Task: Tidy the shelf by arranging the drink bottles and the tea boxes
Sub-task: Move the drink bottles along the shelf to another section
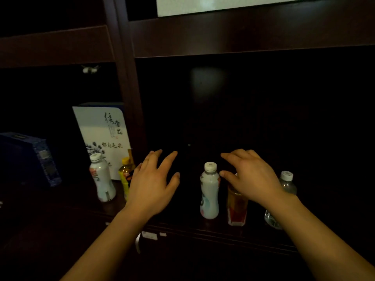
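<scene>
1. Head view, count of bottles: five, all upright on the shelf; left white bottle; yellow bottle; mid white bottle; amber bottle; clear bottle.
2. Count of tea boxes: two; white box stands upright with ink lettering on its face; blue box stands well to its left.
3. Count of hands: two, both reaching into the shelf.
4. Left hand: fingers spread, holding nothing; it hovers between the yellow bottle and the mid white bottle and covers part of the yellow bottle.
5. Right hand: fingers spread and slightly bent, holding nothing; it covers the top of the amber bottle; contact cannot be told.
6. Layout: a vertical divider splits the shelf; both boxes, the left white bottle and the yellow bottle sit left of it; the yellow bottle stands just beside it; the other three bottles stand in a row to its right, near the front edge.
7. Surface: dark wood, dimly lit; small white labels sit on the front below the board.
8. Room: a dark crossboard spans above; a pale panel shows at the top.
</scene>
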